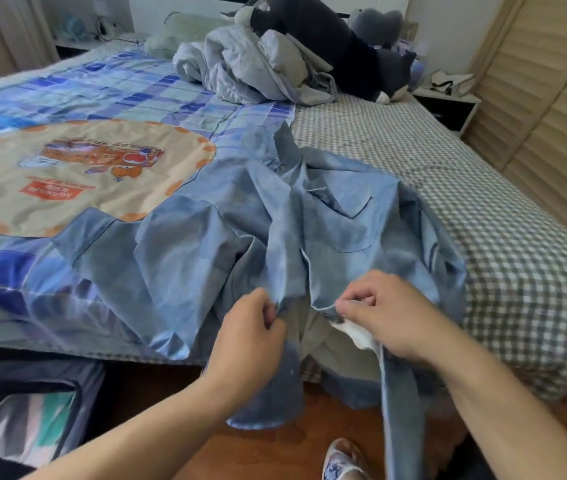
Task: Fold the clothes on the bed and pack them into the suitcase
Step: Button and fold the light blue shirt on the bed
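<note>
At bed edge (157, 355), both hands' grips (252, 327) (384, 311) pinch shirt (327, 230) plackets.

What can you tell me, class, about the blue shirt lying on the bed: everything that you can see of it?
The blue shirt looks like soft, faded denim-like cloth. It lies crumpled and front up on the bed, collar away from the person, hem hanging over the bed's edge. A chest pocket, buttons and one spread sleeve show. The front is open low down: the left hand pinches one front edge, the right hand the other.
</note>
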A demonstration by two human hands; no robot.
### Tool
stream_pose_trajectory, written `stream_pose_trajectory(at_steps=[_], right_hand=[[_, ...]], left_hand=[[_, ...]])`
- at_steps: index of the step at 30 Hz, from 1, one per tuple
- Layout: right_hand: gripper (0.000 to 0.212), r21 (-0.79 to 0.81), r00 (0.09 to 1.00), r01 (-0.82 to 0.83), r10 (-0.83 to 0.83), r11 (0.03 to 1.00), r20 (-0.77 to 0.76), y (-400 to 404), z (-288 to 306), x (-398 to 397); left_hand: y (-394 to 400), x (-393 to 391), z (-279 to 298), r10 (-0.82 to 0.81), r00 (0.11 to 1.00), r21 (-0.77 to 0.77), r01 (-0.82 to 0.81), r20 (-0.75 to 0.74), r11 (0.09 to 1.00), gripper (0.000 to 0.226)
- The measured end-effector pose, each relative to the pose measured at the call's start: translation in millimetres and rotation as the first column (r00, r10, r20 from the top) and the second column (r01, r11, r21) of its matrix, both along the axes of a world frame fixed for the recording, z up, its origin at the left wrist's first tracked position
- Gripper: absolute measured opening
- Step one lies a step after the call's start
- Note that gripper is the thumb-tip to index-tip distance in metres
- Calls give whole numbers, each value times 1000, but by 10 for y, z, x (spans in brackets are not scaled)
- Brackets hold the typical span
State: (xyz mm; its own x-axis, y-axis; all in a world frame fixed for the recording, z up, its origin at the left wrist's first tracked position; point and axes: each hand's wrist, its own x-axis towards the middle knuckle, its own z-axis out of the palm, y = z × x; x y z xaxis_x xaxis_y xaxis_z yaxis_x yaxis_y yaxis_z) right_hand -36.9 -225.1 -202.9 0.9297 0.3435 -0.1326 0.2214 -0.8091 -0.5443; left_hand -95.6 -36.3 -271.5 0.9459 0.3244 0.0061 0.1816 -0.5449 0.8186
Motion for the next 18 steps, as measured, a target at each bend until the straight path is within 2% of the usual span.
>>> stream_pose_trajectory(at_steps=[1, 2, 3, 4, 5, 7, 9, 12, 14, 18], right_hand=[[23, 102, 998, 56, -59, 993, 28, 35, -49, -13], [23, 273, 991, 131, -137, 953, 0, 56, -83, -40], [22, 439, 979, 203, -192, 875, -68, 89, -110, -95], [19, 537, 968, 251, -216, 805, -127, 137, -126, -167], [16, 569, 970, 243, -210, 786, -124, 185, -154, -244], [11, 530, 983, 164, -182, 832, -18, 295, -249, -383], [12, 488, 986, 66, -131, 870, 101, 383, -326, -479], [15, 482, 983, 8, -96, 876, 159, 421, -419, -546], [17, 447, 967, -31, -86, 894, 238, 412, -461, -566], [19, 332, 879, -88, -83, 939, 470, 412, -555, -593]], left_hand=[[13, -48, 16, 12, 999, -103, -15, -31, 995, 22], [36, -89, 29, 19, 998, -241, -34, -64, 970, 22], [60, -124, 47, 11, 995, -393, -48, -95, 918, 22], [78, -156, 73, -4, 994, -513, -54, -112, 857, 21], [91, -185, 103, -18, 994, -573, -48, -109, 818, 18], [88, -244, 163, -43, 996, -613, -12, -76, 790, 11], [62, -286, 216, -49, 997, -693, -9, -64, 721, 13], [57, -300, 237, -69, 991, -776, -45, -113, 629, 12], [57, -299, 242, -70, 990, -792, -59, -127, 608, 12], [36, -298, 279, -51, 989, -789, -77, -137, 609, 12]])
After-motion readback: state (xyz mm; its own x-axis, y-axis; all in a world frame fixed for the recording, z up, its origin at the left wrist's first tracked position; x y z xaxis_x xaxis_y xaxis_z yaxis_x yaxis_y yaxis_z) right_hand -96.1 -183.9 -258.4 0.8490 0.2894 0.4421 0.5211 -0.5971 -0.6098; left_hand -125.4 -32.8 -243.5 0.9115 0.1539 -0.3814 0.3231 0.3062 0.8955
